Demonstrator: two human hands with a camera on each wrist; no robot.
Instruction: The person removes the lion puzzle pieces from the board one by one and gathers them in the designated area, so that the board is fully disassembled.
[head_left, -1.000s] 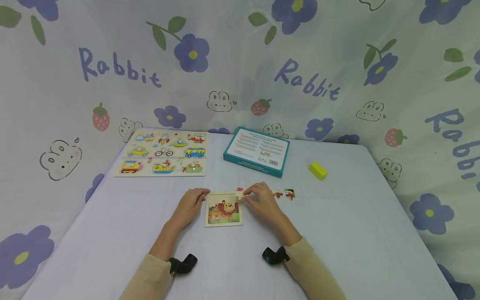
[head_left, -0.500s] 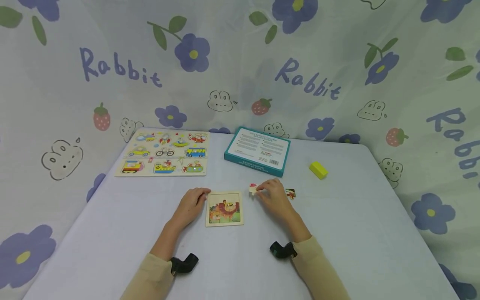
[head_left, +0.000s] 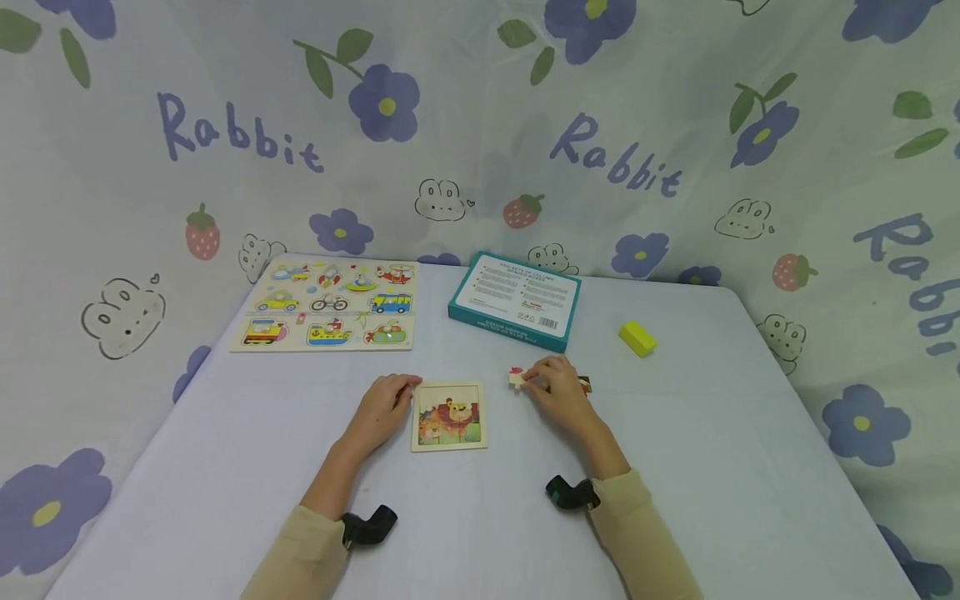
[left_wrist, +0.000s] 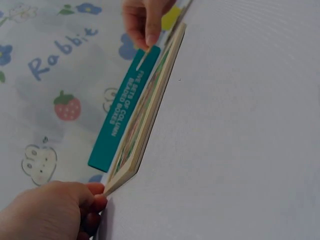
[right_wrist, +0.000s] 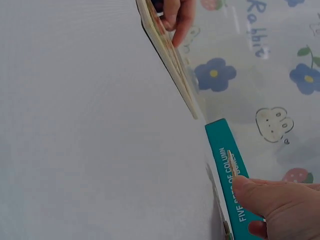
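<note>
A small square wooden jigsaw board [head_left: 450, 389] with a lion picture lies on the white table, partly filled; the strip along its far side is bare wood. My left hand [head_left: 384, 406] holds its far left corner, fingertips against the edge in the left wrist view. To the right of the board, my right hand [head_left: 561, 393] pinches a jigsaw piece [head_left: 515, 378] with pink on it between thumb and finger. That piece stands out edge-on in the right wrist view [right_wrist: 232, 162]. Another jigsaw piece [head_left: 586, 384] shows beside the right hand, partly covered by it.
A larger wooden vehicle puzzle [head_left: 322, 327] lies at the back left. Behind the hands is a teal box [head_left: 513, 302], and a yellow block [head_left: 637, 339] sits to the right. A patterned curtain [head_left: 480, 125] hangs behind the table.
My right hand has carried the pinched piece from the board's far right corner out to the right, over the loose pieces. My left hand has stayed at the board.
</note>
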